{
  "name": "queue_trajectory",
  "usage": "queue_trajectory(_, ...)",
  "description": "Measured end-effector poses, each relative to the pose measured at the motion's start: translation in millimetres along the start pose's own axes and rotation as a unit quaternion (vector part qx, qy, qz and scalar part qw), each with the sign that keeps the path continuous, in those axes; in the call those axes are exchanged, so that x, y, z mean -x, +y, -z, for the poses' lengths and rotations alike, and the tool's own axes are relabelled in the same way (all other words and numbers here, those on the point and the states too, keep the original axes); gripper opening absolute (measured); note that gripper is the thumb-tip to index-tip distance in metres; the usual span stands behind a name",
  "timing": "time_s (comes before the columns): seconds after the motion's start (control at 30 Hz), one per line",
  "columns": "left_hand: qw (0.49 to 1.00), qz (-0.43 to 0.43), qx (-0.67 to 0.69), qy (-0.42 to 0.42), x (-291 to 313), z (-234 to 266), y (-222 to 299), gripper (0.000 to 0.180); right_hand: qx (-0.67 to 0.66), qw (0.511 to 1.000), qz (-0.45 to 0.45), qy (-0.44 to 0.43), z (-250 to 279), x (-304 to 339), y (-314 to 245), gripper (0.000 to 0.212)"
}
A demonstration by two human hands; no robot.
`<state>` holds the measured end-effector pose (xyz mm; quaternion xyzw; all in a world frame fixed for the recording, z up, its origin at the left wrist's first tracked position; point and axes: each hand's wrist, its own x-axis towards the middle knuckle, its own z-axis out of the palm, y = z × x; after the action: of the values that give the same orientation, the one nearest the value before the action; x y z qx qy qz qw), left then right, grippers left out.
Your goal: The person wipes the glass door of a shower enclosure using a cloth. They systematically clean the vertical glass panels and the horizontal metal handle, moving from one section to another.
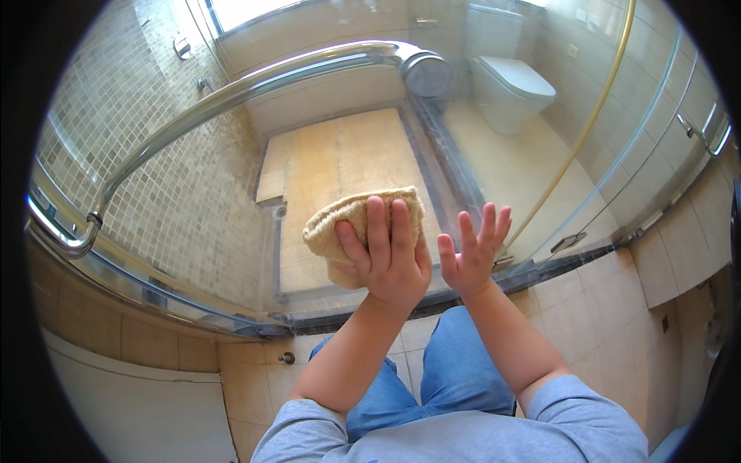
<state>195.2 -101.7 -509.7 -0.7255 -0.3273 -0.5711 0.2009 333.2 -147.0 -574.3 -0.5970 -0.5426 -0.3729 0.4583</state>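
Cloth (363, 224), beige and coarse-woven, is bunched under the left hand (386, 258) and pressed flat against the clear glass shower door (193, 208) that fills the middle of the view.

Nearest the camera are a grey shirt (463, 436) and blue jeans (455, 370), with both bare forearms rising from the lower edge. Below them is a beige tiled floor (610, 324), and at the lower left a pale cabinet front (131, 409) stands beside the tiled wall base.

The glass door stands between the hands and everything beyond. A curved chrome rail (231, 96) runs across it from the lower left up to a round chrome fitting (427, 73) at the top, and a dark stone threshold (455, 177) runs along the foot of the glass.

The left hand is spread over the cloth, fingers (377, 224) extended upward across it and thumb curled round its lower left edge, holding it to the glass. The right hand (472, 258) is open, fingers splayed, palm turned to the glass just beside the left hand; it holds nothing, and I cannot tell whether it touches the pane. The cloth lies under and above the left hand, just left of the right hand.

Through the glass: a ribbed beige shower tray floor (340, 154), small mosaic wall tiles (131, 100), then a white toilet (509, 89) and a thin brass-coloured rod (598, 108) slanting down the right side.
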Motion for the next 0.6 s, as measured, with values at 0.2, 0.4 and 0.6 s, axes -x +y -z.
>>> queue_trajectory(0.2,0.996,-0.064,-0.047,-0.042,100,-24,-24,0.056,0.027,1.000,0.010,0.001,-15,34,17,0.058)
queue_trajectory(0.4,0.991,-0.062,-0.002,-0.117,95,-15,-28,0.055,0.021,1.000,0.002,-0.010,-17,38,17,0.057)
queue_trajectory(0.6,0.995,-0.012,0.082,-0.049,-9,-11,35,0.056,0.025,0.999,0.004,-0.023,-8,41,25,0.053)
